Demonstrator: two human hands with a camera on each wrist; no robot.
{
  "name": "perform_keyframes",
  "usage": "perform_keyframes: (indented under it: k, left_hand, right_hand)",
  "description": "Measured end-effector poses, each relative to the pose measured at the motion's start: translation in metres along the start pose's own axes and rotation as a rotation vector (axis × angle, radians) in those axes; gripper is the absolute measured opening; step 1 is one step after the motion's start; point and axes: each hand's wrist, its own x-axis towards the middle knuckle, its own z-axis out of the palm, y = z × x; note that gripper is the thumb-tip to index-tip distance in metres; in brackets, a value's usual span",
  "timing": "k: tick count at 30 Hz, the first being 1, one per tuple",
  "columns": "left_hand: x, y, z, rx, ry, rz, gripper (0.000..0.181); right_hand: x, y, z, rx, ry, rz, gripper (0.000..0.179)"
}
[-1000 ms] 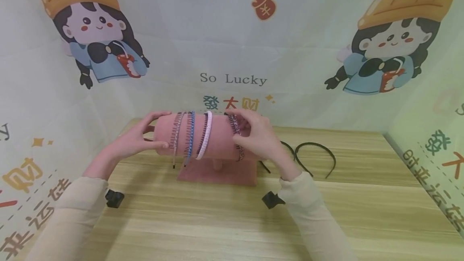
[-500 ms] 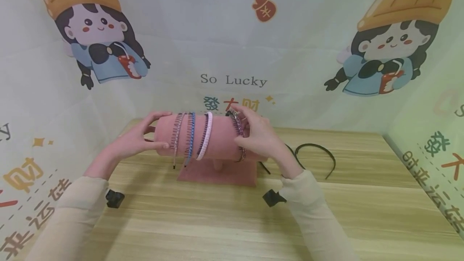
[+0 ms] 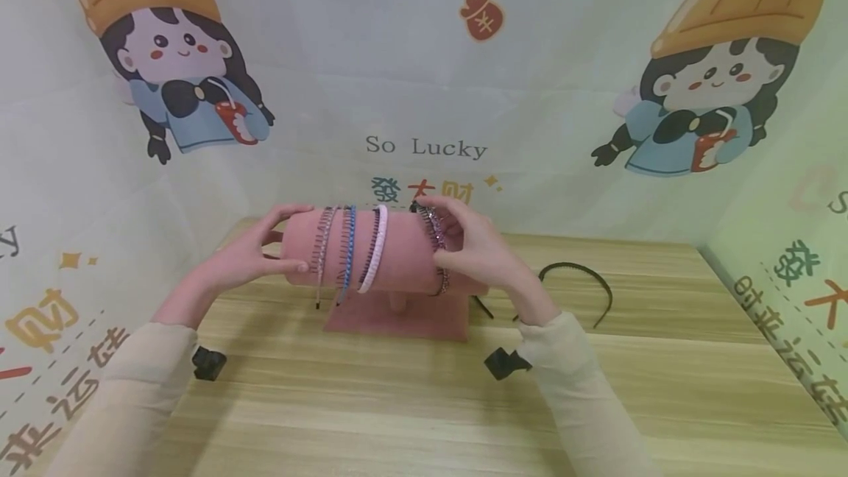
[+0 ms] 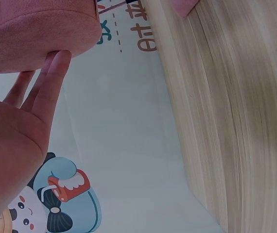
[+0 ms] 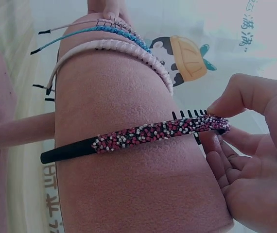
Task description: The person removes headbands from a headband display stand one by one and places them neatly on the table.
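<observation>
A pink velvety roll (image 3: 405, 260) lies level on a post with a flat base (image 3: 397, 319). My left hand (image 3: 241, 252) grips its left end, thumb in front and fingers behind. In the right wrist view, my right hand (image 5: 260, 145) pinches a black toothed headband covered with pink and white beads (image 5: 148, 136). That headband sits over the roll's right part, slightly slanted. Farther left, a white wrapped headband (image 3: 375, 256), a blue headband (image 3: 349, 249) and a pale pink headband (image 3: 322, 252) hang around the roll.
To the right of the stand, a thin black headband (image 3: 589, 269) lies on the wooden table (image 3: 371, 411), with other black pieces partly hidden by my right forearm. A black clip-like piece shows at each cuff. A printed cloth (image 3: 318, 79) encloses the back and sides.
My right hand has shifted slightly right along the roll, and the beaded headband has moved right with it. The left hand and the other headbands on the roll have stayed in place.
</observation>
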Motion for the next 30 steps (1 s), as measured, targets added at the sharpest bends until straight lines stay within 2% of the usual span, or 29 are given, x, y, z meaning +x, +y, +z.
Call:
perform_keyframes:
  k: [5,8,11,18,24,30]
  left_hand:
    - [0.000,-0.001,-0.001,-0.003,0.001,0.003,0.083]
    - [0.000,0.000,-0.001,-0.003,-0.002,0.005,0.083]
    - [0.000,0.000,-0.001,0.001,-0.003,0.006,0.083]
    - [0.000,-0.002,0.000,-0.001,-0.002,0.002,0.083]
    - [0.000,-0.005,0.000,-0.007,0.004,0.009,0.082]
    - [0.000,-0.006,0.000,-0.015,0.001,0.014,0.083]
  right_hand:
    - [0.000,0.001,0.000,0.082,0.013,0.008,0.066]
    - [0.000,0.001,0.002,0.133,0.047,0.016,0.052]
    - [0.000,0.001,0.004,0.140,0.089,0.016,0.044]
    - [-0.002,-0.003,0.007,0.083,0.131,0.013,0.054]
    - [-0.005,-0.010,0.006,0.017,0.122,0.032,0.051]
    - [-0.009,-0.014,0.005,-0.049,0.090,0.057,0.062]
